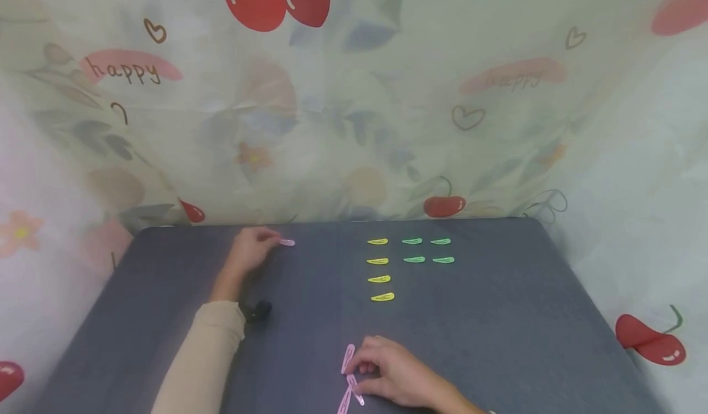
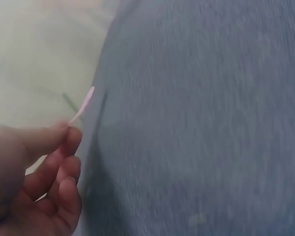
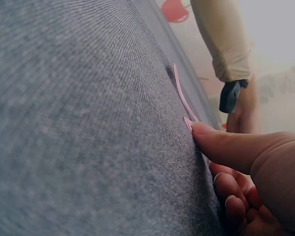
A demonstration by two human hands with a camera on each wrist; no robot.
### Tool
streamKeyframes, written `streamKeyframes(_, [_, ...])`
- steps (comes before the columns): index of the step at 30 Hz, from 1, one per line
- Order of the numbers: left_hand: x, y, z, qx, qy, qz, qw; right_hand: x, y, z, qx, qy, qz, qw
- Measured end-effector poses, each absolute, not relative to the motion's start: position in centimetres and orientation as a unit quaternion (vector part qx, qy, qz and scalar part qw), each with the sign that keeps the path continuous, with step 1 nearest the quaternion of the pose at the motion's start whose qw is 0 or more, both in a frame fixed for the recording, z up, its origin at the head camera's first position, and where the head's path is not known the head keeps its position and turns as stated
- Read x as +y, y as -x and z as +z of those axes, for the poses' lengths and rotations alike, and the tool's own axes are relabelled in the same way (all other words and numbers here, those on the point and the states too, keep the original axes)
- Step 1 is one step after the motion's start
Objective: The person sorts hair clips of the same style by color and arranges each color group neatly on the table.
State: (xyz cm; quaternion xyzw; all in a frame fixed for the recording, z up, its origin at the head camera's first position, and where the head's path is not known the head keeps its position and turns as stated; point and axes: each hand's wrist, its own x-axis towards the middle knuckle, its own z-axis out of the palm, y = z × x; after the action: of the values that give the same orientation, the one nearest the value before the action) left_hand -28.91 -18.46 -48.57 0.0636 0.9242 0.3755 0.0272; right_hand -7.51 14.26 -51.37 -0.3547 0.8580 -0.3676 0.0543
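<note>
Toward the back left of the table, my left hand [image 1: 253, 249] pinches a pink snap hair clip [image 1: 287, 242] between thumb and fingertips. The left wrist view shows the clip [image 2: 83, 105] sticking out beyond the fingertips, close to the table's edge. Near the front middle, my right hand [image 1: 389, 371] has curled fingers, with thumb and forefinger at a pink hair clip [image 1: 358, 397]. Another pink clip [image 1: 348, 357] lies by its forefinger, and one more [image 1: 344, 403] lies below, partly cut off by the frame. In the right wrist view the thumb covers part of the clips.
A column of several yellow hair clips [image 1: 378, 279] lies right of the middle. Beside it, several green hair clips [image 1: 413, 259] lie in two rows. The dark cloth-covered table [image 1: 498, 340] is backed by a printed curtain [image 1: 343, 94].
</note>
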Motion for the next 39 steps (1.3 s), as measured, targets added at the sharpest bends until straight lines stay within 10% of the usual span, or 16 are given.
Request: streamKeyframes(39, [-19.9, 29.1, -49.3, 0.921, 0.002, 0.379, 0.094, 14.4, 7.6, -51.1, 0.856, 0.343, -0.382, 0.058])
